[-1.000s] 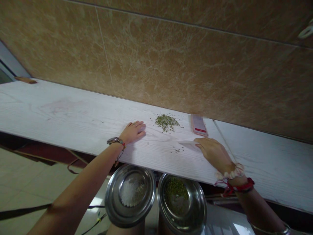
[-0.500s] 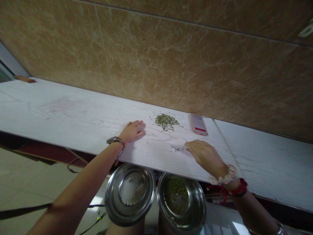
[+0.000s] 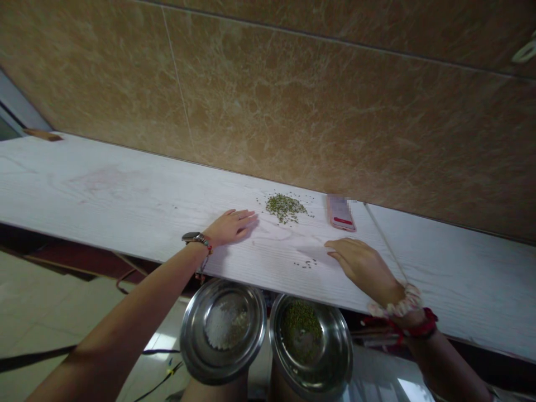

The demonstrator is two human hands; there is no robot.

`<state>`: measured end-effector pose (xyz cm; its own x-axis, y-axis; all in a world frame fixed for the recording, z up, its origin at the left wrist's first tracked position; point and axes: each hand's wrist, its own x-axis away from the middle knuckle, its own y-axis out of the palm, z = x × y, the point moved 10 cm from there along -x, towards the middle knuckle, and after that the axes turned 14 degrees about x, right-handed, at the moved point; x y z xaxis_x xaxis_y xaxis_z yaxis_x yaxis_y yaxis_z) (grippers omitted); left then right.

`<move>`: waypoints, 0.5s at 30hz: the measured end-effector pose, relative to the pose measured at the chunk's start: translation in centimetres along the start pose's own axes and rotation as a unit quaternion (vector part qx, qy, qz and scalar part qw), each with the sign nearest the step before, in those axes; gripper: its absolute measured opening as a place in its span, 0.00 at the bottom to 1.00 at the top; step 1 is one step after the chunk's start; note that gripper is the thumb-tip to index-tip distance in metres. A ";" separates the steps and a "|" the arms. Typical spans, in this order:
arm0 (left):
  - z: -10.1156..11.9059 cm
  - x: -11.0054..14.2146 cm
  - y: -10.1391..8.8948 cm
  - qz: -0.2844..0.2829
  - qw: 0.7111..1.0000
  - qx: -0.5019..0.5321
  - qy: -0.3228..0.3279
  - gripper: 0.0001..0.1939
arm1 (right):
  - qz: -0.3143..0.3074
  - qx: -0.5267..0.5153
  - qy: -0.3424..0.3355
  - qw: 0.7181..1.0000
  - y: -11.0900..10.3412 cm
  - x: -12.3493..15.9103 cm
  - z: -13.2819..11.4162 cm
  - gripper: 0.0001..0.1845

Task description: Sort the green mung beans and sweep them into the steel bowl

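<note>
My left hand (image 3: 233,226) lies flat on the white wood-grain board, fingers stretched out, holding nothing. To its right is a loose pile of green mung beans (image 3: 285,208), with stray beans around it. My right hand (image 3: 357,260) is just above or on the board, palm down. Its thumb and forefinger are a little apart, with nothing visible between them. Left of those fingertips lies a small scatter of beans (image 3: 307,263). Below the board's front edge, a steel bowl (image 3: 341,357) contains more green beans. Beside it another steel bowl (image 3: 195,354) contains white grains like rice.
A phone in a pink case (image 3: 341,213) lies on the board (image 3: 138,218) near the wall, behind my right hand. A tan marbled wall (image 3: 268,106) rises along the back edge. A brown block (image 3: 43,134) sits at the far left. Both bowls rest at my legs.
My left hand has slid slightly right, its fingers spread more toward the pile. My right hand has moved a little right, away from the small scatter, whose beans have shifted slightly toward me.
</note>
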<state>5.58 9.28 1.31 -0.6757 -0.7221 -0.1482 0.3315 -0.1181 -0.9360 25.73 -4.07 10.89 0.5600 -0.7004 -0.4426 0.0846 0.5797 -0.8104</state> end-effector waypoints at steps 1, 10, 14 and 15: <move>0.2 0.0 0.0 -0.005 1.000 -0.001 0.006 0.22 | -0.001 0.022 0.012 1.000 0.2 0.1 0.2 0.14; 0.5 -0.1 0.3 -0.037 0.999 -0.007 0.020 0.24 | -0.022 0.025 -0.020 0.999 -1.2 0.3 -1.9 0.16; 0.8 0.0 0.1 -0.032 0.999 -0.009 0.025 0.23 | -0.015 0.011 -0.024 1.000 -1.8 0.1 -2.2 0.15; 0.9 0.0 0.1 -0.030 0.999 -0.011 0.029 0.23 | -0.012 0.012 -0.019 1.000 -1.8 0.1 -2.0 0.15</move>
<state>6.19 8.65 1.53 -0.7320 -0.6726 -0.1087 0.2740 -0.1445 -0.9508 23.97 -5.98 11.51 0.5889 -0.6982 -0.4072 0.1185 0.5730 -0.8110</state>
